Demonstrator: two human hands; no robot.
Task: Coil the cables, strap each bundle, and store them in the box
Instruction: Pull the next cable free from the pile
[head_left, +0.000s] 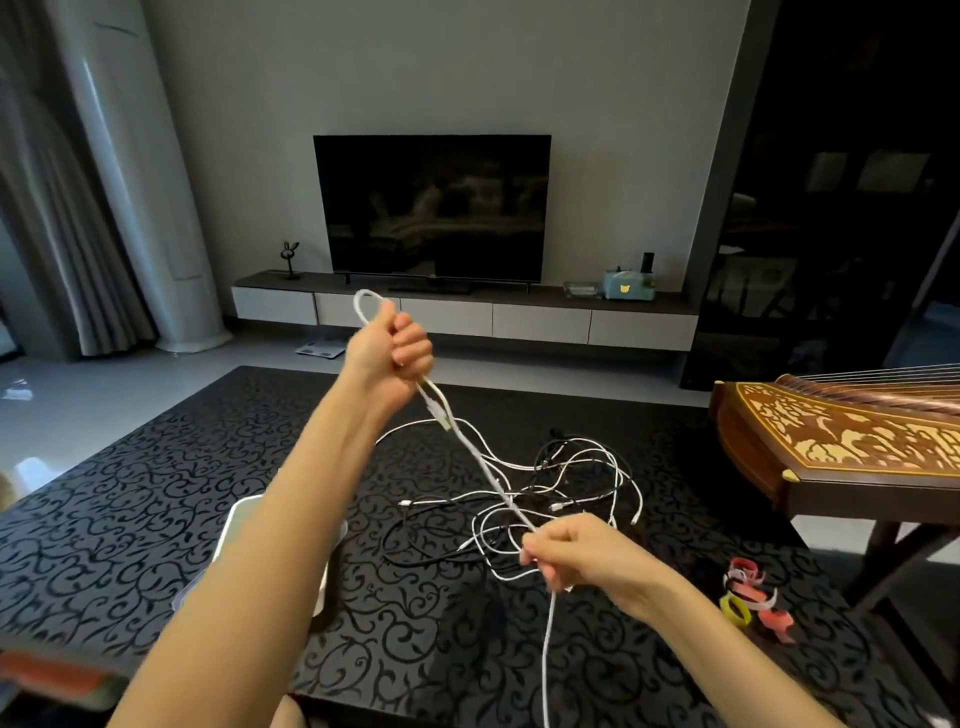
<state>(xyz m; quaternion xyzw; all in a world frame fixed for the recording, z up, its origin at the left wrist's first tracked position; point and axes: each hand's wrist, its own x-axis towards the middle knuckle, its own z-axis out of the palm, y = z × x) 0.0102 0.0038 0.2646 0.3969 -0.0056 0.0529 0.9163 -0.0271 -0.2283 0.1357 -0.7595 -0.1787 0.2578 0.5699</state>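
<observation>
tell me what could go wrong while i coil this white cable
The white cable held taut between left hand and right hand crosses the loose cable pile; pulling could snag or knot it. Its tail hangs below the right hand and may catch on the table edge. The straps lie near the table's right edge; a forearm might knock them off.

White cable (491, 479) taut, slanting 11-to-5 o'clock, loop at upper end. Black-white cable tangle (571, 483) on tabletop (156, 493). Coloured straps (753, 597) at tangle's 4 o'clock; white box (244, 522) at 9 o'clock.
</observation>
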